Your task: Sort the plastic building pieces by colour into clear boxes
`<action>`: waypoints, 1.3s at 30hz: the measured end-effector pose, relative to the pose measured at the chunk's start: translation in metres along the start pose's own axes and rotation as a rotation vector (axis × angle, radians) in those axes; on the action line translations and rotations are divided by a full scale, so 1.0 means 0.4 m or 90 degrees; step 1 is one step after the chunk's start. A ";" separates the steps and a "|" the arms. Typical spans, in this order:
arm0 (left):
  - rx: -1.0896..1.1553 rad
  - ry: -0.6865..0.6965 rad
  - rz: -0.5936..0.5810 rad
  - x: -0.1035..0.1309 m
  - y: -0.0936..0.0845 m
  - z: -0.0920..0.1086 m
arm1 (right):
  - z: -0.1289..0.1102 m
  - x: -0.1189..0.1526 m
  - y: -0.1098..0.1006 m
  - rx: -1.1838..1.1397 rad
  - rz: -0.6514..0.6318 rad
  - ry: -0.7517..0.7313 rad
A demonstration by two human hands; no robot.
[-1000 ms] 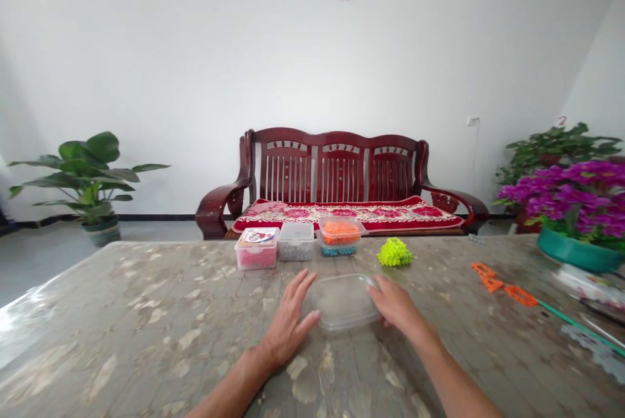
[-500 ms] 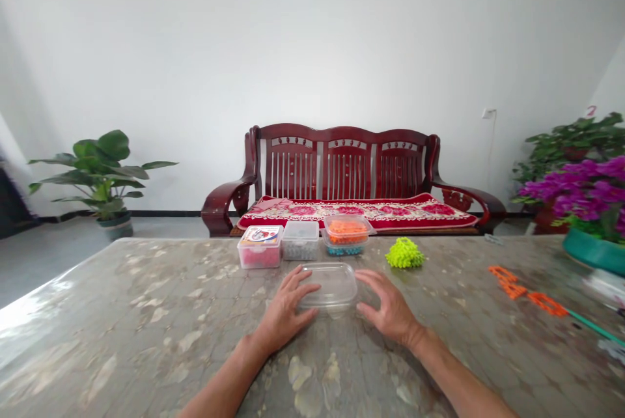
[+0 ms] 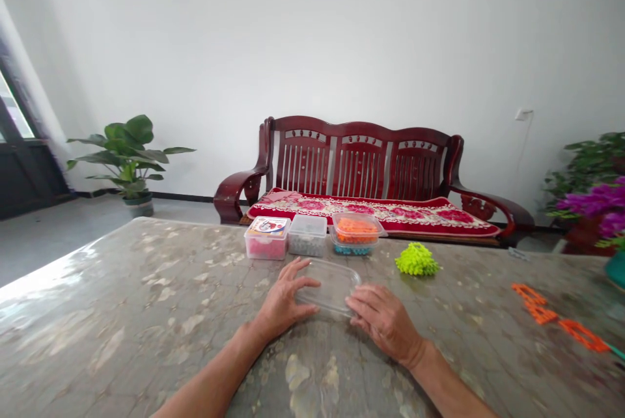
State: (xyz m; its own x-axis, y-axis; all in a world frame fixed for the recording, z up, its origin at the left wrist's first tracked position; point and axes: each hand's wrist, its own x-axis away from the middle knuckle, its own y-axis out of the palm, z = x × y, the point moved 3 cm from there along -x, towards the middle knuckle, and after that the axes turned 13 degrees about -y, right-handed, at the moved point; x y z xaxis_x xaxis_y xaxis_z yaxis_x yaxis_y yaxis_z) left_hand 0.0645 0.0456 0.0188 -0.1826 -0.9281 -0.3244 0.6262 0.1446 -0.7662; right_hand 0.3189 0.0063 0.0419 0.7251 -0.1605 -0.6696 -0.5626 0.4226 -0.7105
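Note:
A see-through plastic container [image 3: 328,286] lies on the table before me, turned slightly askew. At its left end is my left hand [image 3: 289,293], thumb and fingers spread apart along the edge. My right hand [image 3: 383,320] has its fingers pressed together over the container's near right corner; its thumb is mostly hidden. Beyond the container stand a box of pink pieces [image 3: 266,247] with a printed label, a box of grey pieces [image 3: 307,236], and a tub of orange pieces [image 3: 358,230] above blue ones [image 3: 352,250]. Right of these sits a heap of lime-green pieces [image 3: 416,259].
Orange linked shapes [image 3: 537,305] lie on the patterned table [image 3: 161,340] at the right. A purple-flowered plant [image 3: 598,206] stands at the right edge. Behind the table are a dark red wooden bench [image 3: 361,157] and a potted leafy plant [image 3: 129,154].
My right hand has closed its fingers over the container's right corner, and the container has turned a little. My left hand stays at the left end. The view has shifted and tilted.

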 end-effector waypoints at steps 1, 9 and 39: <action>0.003 -0.004 -0.002 -0.001 0.002 -0.003 | -0.003 0.000 -0.001 0.004 0.004 -0.001; 0.022 -0.030 -0.006 0.001 -0.003 -0.004 | -0.024 -0.016 0.000 -0.010 0.043 0.004; 0.071 0.002 0.127 0.013 0.006 0.032 | -0.092 -0.094 0.023 0.043 0.064 0.116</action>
State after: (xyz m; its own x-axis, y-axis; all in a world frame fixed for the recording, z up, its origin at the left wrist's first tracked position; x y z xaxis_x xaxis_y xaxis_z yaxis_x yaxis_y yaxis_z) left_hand 0.0748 0.0370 0.0222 -0.0487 -0.8842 -0.4646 0.7302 0.2859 -0.6206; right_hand 0.2718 -0.0165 0.0525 0.5800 -0.2708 -0.7683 -0.5961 0.5018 -0.6269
